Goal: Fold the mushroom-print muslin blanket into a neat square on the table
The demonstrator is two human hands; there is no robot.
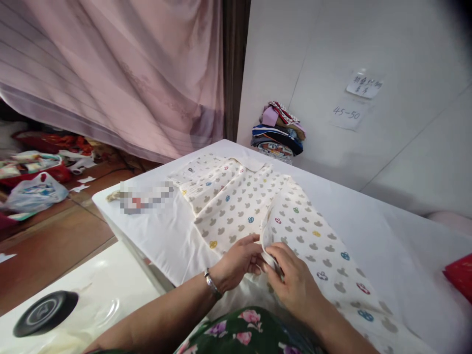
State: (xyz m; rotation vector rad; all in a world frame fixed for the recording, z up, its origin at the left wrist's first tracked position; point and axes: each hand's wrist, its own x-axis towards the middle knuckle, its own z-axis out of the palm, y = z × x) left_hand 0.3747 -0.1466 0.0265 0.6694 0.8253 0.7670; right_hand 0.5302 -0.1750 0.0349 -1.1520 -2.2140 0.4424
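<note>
A white garment (239, 196) printed with grey and small coloured motifs lies spread over the table, a plain white band at its far edge. At the near side, one edge of it is raised in a fold between my hands. My right hand (295, 275) is closed, pinching this folded edge between thumb and fingers. Facing it, my left hand (239, 263), with a bracelet (213, 283) at the wrist, has its fingers curled against the same edge. Some of the left fingertips are hidden behind the fabric.
The white-covered table (155, 236) meets a pale wall (317, 59) carrying paper notes (346, 114). A stack of folded clothes (278, 130) stands by the wall. A blurred item (143, 197) lies at the left corner. Nearby are a white stool (110, 275), a pink curtain (147, 64) and a red item (460, 276).
</note>
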